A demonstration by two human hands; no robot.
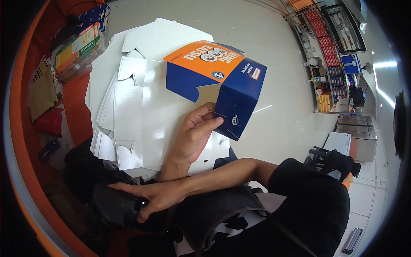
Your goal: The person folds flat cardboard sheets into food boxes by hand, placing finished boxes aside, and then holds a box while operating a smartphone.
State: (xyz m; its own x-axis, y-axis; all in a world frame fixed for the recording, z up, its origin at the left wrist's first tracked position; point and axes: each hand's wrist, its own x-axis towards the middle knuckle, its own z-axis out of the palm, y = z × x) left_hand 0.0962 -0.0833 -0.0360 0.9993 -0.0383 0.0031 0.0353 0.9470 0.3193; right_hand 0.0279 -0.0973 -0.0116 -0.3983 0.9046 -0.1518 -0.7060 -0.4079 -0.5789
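My left hand (195, 135) pinches the lower edge of a folded blue and orange carton (233, 79) between thumb and fingers. The carton is tilted, with printed lettering on its orange panel and an opening facing my hand. My right forearm crosses over the left one. At lower left, my right hand (160, 197) grips the right end of a black object (113, 207), its thumb in front and forefinger along the top; the other fingers are hidden. Beneath the carton and my left hand lie stacked white cardboard blanks (128, 100) with cut flaps.
An orange surface (77, 109) at left bears plastic-wrapped packets (79, 53) and brown paper (43, 90). Shelves (317, 51) with red boxes stand at upper right across the pale floor (274, 103). A black chair-like item (334, 162) stands at right.
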